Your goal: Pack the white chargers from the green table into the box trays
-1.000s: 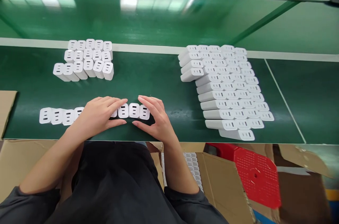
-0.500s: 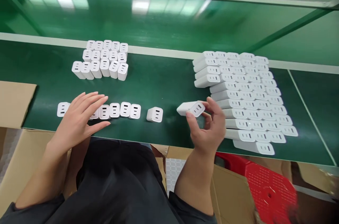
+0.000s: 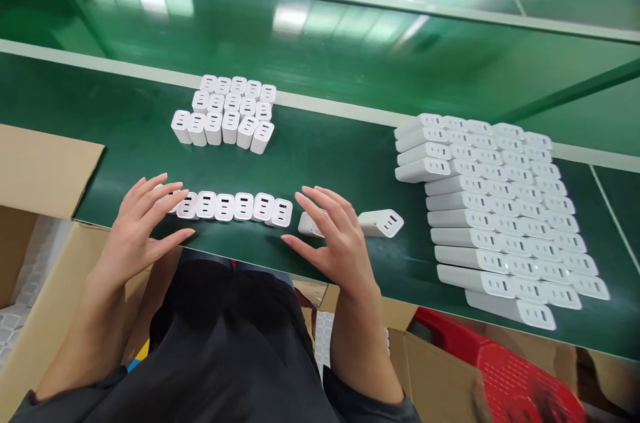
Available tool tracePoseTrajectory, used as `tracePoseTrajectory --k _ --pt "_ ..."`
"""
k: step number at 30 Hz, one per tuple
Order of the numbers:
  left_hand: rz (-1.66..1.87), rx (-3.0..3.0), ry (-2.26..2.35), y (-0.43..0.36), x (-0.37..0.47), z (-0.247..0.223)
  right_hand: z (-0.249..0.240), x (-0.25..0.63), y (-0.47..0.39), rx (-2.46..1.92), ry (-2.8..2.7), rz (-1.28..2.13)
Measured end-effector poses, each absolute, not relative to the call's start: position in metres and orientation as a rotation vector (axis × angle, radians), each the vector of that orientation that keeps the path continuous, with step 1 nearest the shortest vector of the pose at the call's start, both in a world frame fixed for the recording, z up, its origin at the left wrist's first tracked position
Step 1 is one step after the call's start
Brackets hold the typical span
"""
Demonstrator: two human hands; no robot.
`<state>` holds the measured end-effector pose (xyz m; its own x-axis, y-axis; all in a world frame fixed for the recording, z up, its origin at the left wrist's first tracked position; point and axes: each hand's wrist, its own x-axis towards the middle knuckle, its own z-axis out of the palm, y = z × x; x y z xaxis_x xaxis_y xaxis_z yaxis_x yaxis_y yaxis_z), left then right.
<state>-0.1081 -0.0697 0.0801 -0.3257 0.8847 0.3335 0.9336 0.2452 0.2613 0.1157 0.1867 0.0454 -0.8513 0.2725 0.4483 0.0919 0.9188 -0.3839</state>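
Note:
A row of white chargers [image 3: 225, 207] with port slots on their faces lies along the near side of the green bench. At its left end my left hand [image 3: 145, 220] is open, fingers spread, partly covering the end charger. My right hand [image 3: 330, 230], also open, hovers at the row's right end with fingers apart. One white charger [image 3: 310, 226] is partly hidden behind the right hand's fingers; whether they touch it I cannot tell. Just right of that hand a longer-looking charger [image 3: 383, 223] rests on the bench, free of any grip.
A block of several rows of white chargers [image 3: 500, 210] covers the bench's right part. Another, smaller group [image 3: 230, 110] stands at the back left. Cardboard [image 3: 45, 163] lies at the left edge. Below the bench are open boxes and a red plastic stool [image 3: 520, 370].
My right hand has let go of the charger it held, which now lies on the bench, and has moved left to the row. My left hand stays spread at the row's left end. The view has shifted.

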Motion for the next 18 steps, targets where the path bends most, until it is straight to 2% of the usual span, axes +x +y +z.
tracePoseTrajectory --k 5,14,18 --pt "-0.638 -1.721 -2.395 -0.077 -0.111 0.079 0.047 0.094 0.188 -0.172 -2.669 0.522" --pt "-0.702 -1.706 -2.37 -0.086 -0.116 0.068 0.058 0.078 0.184 -0.019 -2.768 0.31" --pt "-0.724 -1.708 -2.359 -0.087 -0.117 0.066 0.065 0.073 0.183 0.068 -2.79 0.315"
